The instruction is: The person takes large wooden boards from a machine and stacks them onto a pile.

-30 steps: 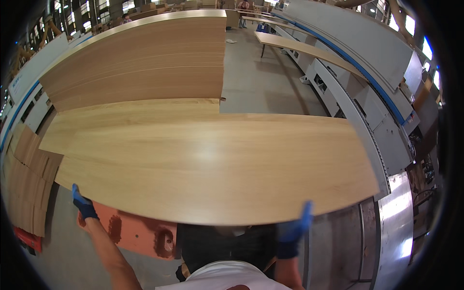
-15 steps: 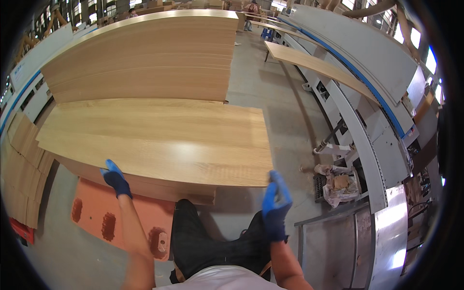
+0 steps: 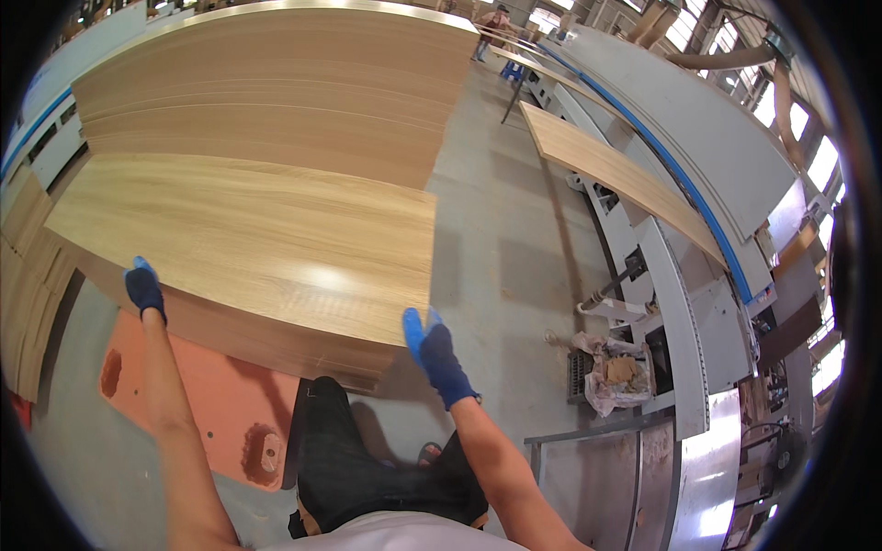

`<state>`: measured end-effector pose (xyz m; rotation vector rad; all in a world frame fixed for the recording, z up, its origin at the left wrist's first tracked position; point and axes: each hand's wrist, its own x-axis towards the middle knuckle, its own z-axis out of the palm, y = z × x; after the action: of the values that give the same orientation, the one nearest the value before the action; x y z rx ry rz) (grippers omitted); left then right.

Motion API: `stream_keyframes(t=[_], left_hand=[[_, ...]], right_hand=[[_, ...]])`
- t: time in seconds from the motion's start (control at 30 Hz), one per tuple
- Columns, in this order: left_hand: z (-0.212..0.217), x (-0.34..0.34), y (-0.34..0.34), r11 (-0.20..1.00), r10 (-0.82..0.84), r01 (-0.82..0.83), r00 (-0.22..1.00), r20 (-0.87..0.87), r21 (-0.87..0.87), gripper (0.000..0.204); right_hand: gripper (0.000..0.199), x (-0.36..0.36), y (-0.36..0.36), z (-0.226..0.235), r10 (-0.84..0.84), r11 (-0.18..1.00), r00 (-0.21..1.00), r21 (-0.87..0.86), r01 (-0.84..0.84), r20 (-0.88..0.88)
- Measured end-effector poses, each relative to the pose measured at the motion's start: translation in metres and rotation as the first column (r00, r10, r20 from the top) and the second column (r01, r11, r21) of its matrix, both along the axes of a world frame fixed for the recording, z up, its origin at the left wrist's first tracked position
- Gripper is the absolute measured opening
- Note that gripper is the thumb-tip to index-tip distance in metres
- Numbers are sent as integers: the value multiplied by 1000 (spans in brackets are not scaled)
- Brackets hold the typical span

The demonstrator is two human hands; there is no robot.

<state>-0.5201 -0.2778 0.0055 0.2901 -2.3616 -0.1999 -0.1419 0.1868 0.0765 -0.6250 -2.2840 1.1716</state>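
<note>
1. Two stacks of wood-grain panels lie ahead of me; the tall stack (image 3: pixel 266 106) is the bigger and stands behind; the lower stack (image 3: pixel 294 346) sits in front, closer to me.
2. The top board (image 3: pixel 257 239) lies flat on the lower stack, its long front edge toward me; I judge it heavy and stiff, broad enough to want both hands; its sheen suggests a smooth face that could slide under a palm — better held by the edges; its corners would probably chip if knocked.
3. My left hand (image 3: pixel 145 289) is at the front edge toward the left end, fingers partly curled; the far side is hidden, so I cannot tell whether it grips or only touches.
4. My right hand (image 3: pixel 435 351) is at the near right corner, thumb and fingers parted, loosely bent — about half open; I cannot tell how firmly it bears there.
5. That corner looks a sound hold to me; thumb above, fingers below.
</note>
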Motion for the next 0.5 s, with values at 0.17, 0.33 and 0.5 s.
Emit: stream_keyframes(t=[0.17,0.33,0.5], left_hand=[[-6,-31,-17,935,5,-20,999,45,354,60],[3,-36,-47,946,-17,-19,994,107,325,66],[29,-8,-46,994,18,5,977,215,-106,52]], right_hand=[[57,-15,-16,3,-46,994,979,104,26,200],[63,-24,-40,30,-79,993,950,104,49,303],[65,-28,-50,34,-80,997,952,22,77,297]])
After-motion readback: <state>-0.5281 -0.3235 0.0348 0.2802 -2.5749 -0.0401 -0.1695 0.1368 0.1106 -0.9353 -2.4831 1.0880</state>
